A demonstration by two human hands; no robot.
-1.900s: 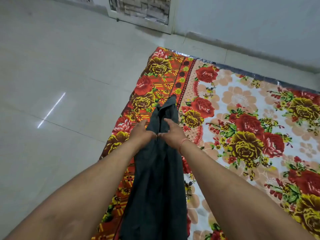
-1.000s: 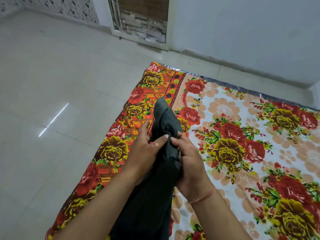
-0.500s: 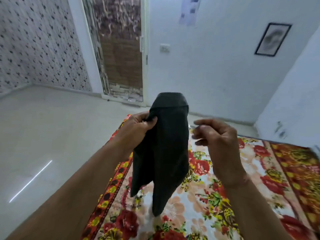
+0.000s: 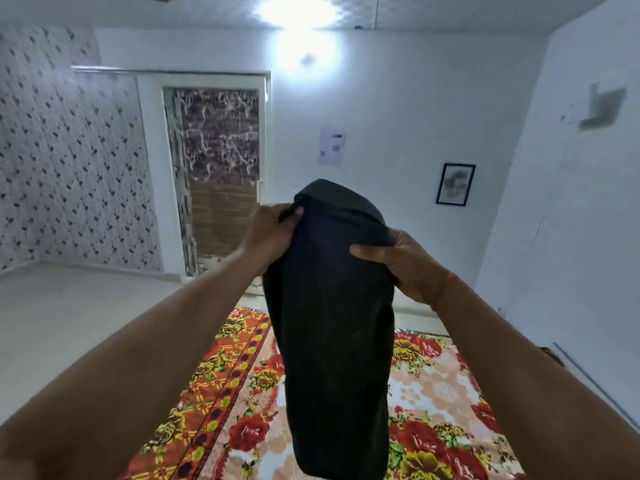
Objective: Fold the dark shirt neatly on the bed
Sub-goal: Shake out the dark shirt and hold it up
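Observation:
The dark shirt (image 4: 332,323), folded into a long narrow strip, hangs in the air in front of me above the bed (image 4: 433,403). My left hand (image 4: 268,233) pinches its upper left edge near the fold at the top. My right hand (image 4: 403,261) grips the upper right edge, thumb pressed on the front of the cloth. The shirt's lower end dangles over the flowered red, yellow and cream bedspread and hides the middle of it.
Pale tiled floor (image 4: 69,323) lies to the left of the bed. A door (image 4: 214,174) stands in the far wall, with a framed picture (image 4: 455,184) to its right. A white wall (image 4: 571,237) runs close along the bed's right side.
The shirt went from lying on the bed to being lifted high in the air. My right hand, open a moment ago, has closed on the shirt's right edge. My view tilted up toward the far wall.

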